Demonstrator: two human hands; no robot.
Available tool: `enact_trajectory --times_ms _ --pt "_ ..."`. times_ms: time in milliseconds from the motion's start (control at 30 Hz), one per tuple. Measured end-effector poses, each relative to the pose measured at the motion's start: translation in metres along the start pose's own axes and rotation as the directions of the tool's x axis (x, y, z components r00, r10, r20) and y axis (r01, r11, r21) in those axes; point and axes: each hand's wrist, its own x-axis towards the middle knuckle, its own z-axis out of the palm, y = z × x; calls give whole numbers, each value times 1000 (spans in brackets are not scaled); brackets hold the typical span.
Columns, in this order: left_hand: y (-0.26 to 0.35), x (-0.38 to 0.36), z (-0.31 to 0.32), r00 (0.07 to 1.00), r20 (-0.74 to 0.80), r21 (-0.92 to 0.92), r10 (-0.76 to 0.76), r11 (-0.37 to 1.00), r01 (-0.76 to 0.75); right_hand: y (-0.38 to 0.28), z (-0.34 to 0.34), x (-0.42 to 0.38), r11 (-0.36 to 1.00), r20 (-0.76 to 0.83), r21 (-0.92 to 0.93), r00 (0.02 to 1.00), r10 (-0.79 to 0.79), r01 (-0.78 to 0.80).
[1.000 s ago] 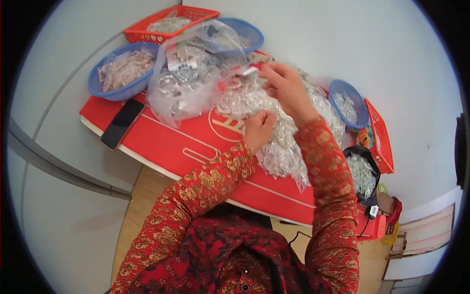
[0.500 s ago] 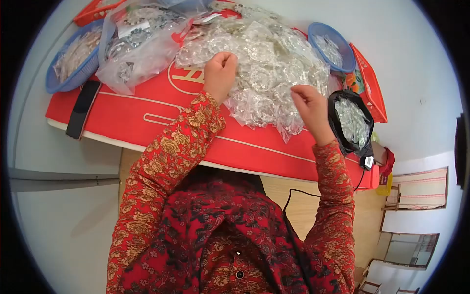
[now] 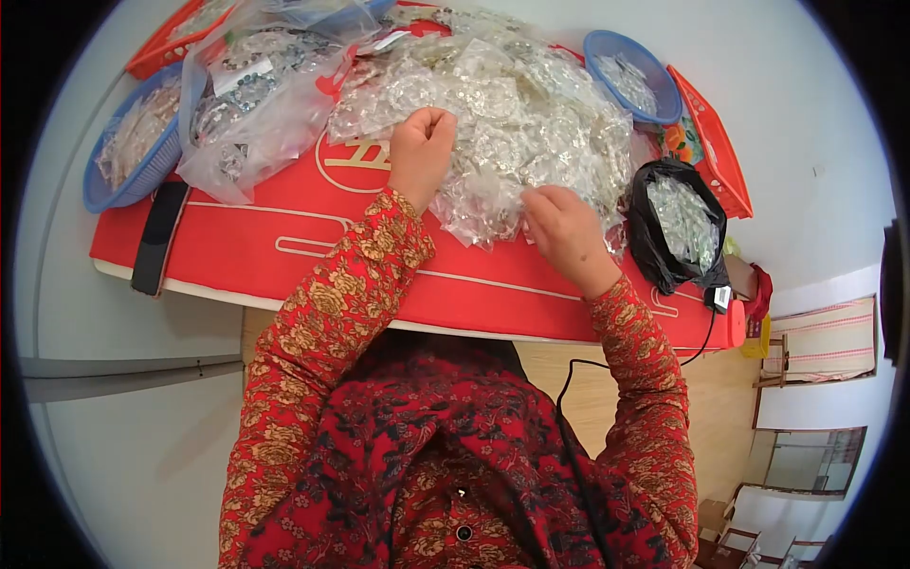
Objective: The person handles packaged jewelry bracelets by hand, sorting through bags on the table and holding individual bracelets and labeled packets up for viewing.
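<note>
A large heap of small clear plastic packets (image 3: pixel 493 104) with shiny, clear or silvery pieces inside lies on the red table cover (image 3: pixel 379 270). My left hand (image 3: pixel 422 156) is closed at the heap's left side, thumb against curled fingers. Whatever it may hold is hidden. At the near edge of the heap is my right hand (image 3: pixel 572 237), its thumb and fingers pinched together against the packets. Whether a packet is caught between those fingertips cannot be made out.
Left stand a clear plastic bag (image 3: pixel 251 156) of beaded pieces, a blue basket (image 3: pixel 156 175) and a dark strap (image 3: pixel 161 237). Right are another blue basket (image 3: pixel 654 109), a red basket (image 3: pixel 725 171) and a black bag (image 3: pixel 654 251) of packets. A black cable (image 3: pixel 567 389) hangs near my body.
My right hand has moved left and toward me, from above the heap's right side to its near edge, and its fingers have closed together. The left hand stays almost in place, still closed.
</note>
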Motion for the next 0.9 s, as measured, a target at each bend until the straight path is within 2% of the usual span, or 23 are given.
enact_trajectory --times_ms 33,133,233,333,433,533,567,600,667,700,800,833,900 --pt "1 -2 0 1000 8 12 -7 1000 7 2 0 0 1000 -54 23 999 9 -7" --pt "2 -3 2 999 46 44 -7 999 5 9 2 -1 899 -89 338 941 326 -280" --pt "-1 -4 2 995 102 62 -6 998 0 35 1 -2 529 205 639 786 583 -559" --pt "5 -8 5 980 195 57 -42 998 32 40 6 -2 145 286 871 723 629 -470" --pt "17 -16 10 945 321 20 -63 998 60 29 10 4 106 288 885 711 641 -454" --pt "23 -20 12 889 441 18 -122 992 127 13 8 11 243 311 832 783 539 -498" --pt "24 -19 9 875 466 43 -129 991 123 10 7 12 353 303 784 812 499 -510" --pt "25 -16 6 861 491 68 -136 991 118 12 7 12 441 231 754 825 516 -487" --pt "19 -12 4 895 417 88 -155 988 130 21 6 11 605 82 663 847 526 -440" --pt "13 -10 3 911 378 96 -165 986 139 26 -4 11 541 121 657 782 612 -525" --pt "-2 -4 0 974 197 142 -108 987 81 43 -27 8 468 25 706 680 733 -531" --pt "-1 -2 0 979 179 149 -101 986 74 36 -38 13 473 5 729 694 720 -495" --pt "2 -3 -1 985 142 170 -98 983 73 -6 -71 25 495 -19 788 790 612 -365"
